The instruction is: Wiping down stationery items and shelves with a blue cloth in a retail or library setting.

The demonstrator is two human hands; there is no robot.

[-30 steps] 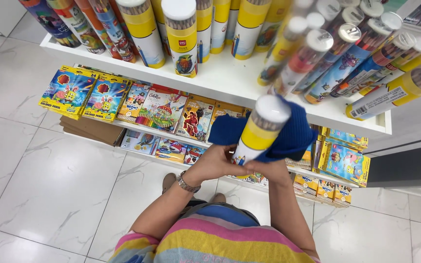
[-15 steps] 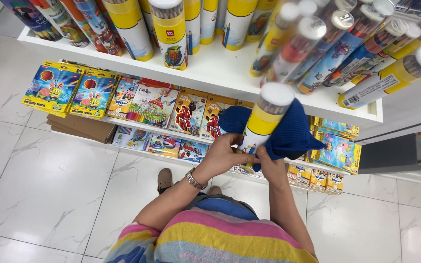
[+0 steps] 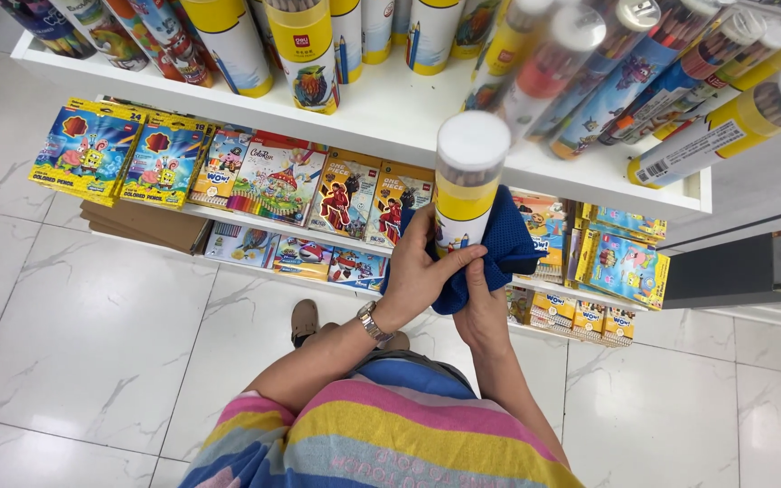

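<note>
We observe a person standing at a white shelf unit (image 3: 390, 113), seen from above, with both hands raised in front of the chest. The left hand (image 3: 422, 271) is wrapped around the lower part of a tall yellow-and-white tube of coloured pencils (image 3: 465, 185), fingers curled firmly across its front; the tube stands nearly upright, its white cap toward the camera, in the air just in front of the top shelf's edge. The right hand (image 3: 481, 312) sits just beside and below the left, closed on a dark blue cloth (image 3: 508, 244) that bunches against the tube's right side and base. We cannot tell for certain how much of the tube's bottom the cloth covers, since the hands hide it. A metal wristwatch (image 3: 372, 321) shows on the left wrist. On the top shelf stand further pencil tubes (image 3: 305, 45), some upright, some leaning at the right. The lower shelf carries flat boxes of coloured pencils and puzzles (image 3: 277, 181) set side by side. Pale marble-patterned floor tiles (image 3: 92, 334) lie beneath.
</note>
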